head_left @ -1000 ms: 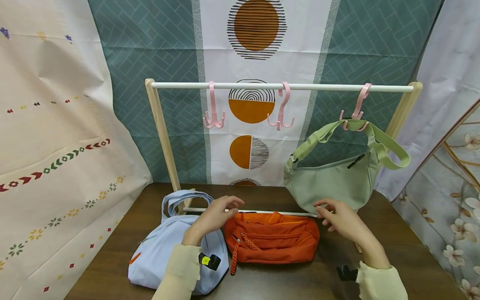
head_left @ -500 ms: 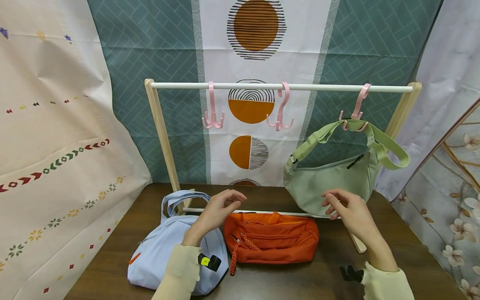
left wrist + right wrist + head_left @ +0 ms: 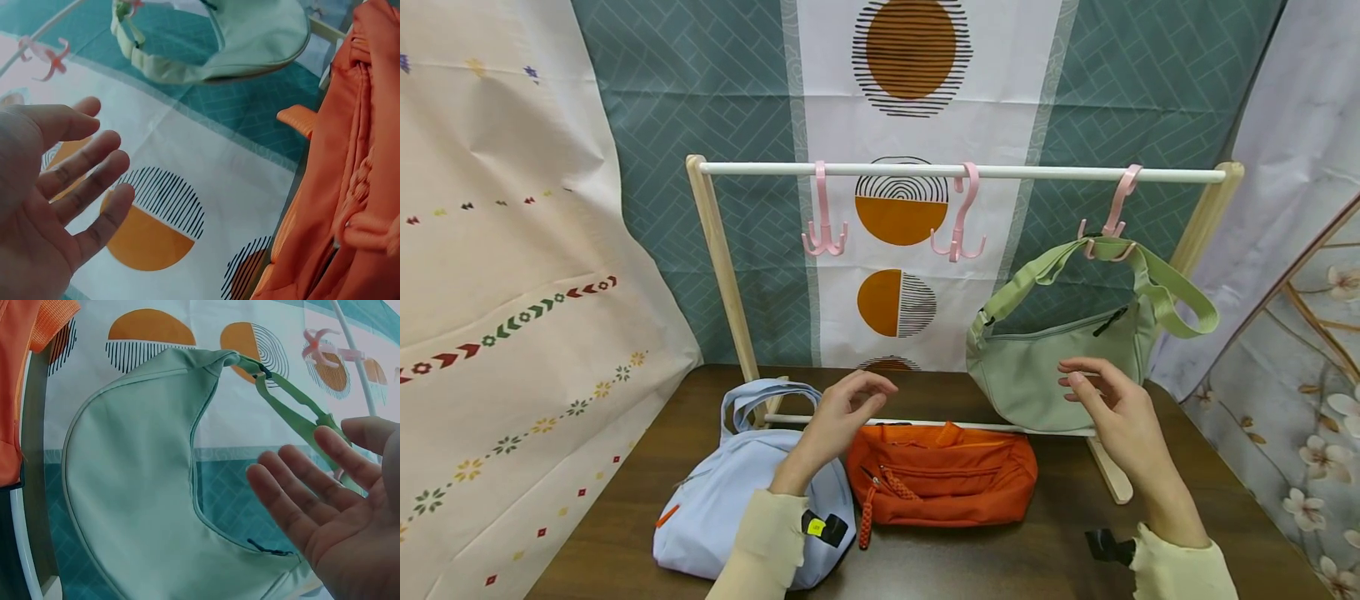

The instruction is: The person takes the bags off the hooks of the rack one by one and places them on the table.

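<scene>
My left hand (image 3: 846, 410) is raised above the light blue bag (image 3: 752, 492) and beside the orange-red waist bag (image 3: 943, 483). Its fingers are relaxed and slightly bent, with nothing in them, as the left wrist view shows. My right hand (image 3: 1116, 417) hovers in front of the green shoulder bag (image 3: 1052, 375), fingers loose and holding nothing. That green bag hangs by its strap from a pink hook (image 3: 1122, 200) at the right of the rack. Both other bags stand on the table, the light blue one partly hidden by my left forearm.
A rack with a white top rail (image 3: 895, 171) and wooden legs stands at the back of the brown table (image 3: 970, 567). Two more pink hooks, a left one (image 3: 824, 217) and a middle one (image 3: 961, 217), hang from the rail. Patterned cloths surround the table.
My right hand has moved up and to the right, away from the orange-red waist bag. My left hand has risen slightly. The bags stay where they were.
</scene>
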The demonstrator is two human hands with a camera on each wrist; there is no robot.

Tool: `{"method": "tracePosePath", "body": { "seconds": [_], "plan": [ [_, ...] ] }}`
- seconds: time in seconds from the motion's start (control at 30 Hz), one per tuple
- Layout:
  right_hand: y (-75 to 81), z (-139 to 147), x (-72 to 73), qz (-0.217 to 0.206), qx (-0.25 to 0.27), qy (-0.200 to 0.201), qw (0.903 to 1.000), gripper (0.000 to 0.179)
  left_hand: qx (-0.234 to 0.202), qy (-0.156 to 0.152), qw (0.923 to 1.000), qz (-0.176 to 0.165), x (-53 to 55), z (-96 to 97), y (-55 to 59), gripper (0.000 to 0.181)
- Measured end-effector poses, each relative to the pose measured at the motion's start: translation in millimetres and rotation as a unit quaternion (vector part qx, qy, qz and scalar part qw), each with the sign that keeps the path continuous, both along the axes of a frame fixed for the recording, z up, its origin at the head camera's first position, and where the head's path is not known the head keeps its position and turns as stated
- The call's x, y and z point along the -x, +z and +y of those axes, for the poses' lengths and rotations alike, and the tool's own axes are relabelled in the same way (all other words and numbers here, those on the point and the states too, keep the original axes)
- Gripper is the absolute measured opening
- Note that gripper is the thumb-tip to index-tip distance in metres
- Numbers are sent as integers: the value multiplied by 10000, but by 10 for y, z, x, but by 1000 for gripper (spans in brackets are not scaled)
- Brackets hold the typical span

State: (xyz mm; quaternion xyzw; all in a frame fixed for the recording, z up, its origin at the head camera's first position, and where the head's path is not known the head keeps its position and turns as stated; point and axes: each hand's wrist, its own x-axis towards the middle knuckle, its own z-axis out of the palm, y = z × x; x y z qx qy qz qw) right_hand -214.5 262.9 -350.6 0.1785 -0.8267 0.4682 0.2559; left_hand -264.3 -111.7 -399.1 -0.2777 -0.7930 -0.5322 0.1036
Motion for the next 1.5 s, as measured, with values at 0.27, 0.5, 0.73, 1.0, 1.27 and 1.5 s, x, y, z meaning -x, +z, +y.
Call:
{"method": "tracePosePath", "body": {
  "seconds": [0.27,0.5,0.73,1.0,1.27,1.5],
  "plan": [
    [13,-9,7,143,112,-52,9998,32,-149,31,9993,341,-45,141,20,18],
    [20,-6,12,149,140,61,9998,38,-175,-36,9985,527,-87,223,39,23],
    [26,2,15,292,188,225,9991,48,-116,-52,9994,330,-135,263,71,25],
    [49,3,-3,236,108,279,9993,57,44,-286,9991,316,-175,305,104,32],
    [80,-5,-46,226,46,326,9992,62,206,-492,9984,167,-225,359,97,33],
    [144,13,-95,300,42,271,9992,61,237,-631,9976,152,-222,413,85,32]
  ]
}}
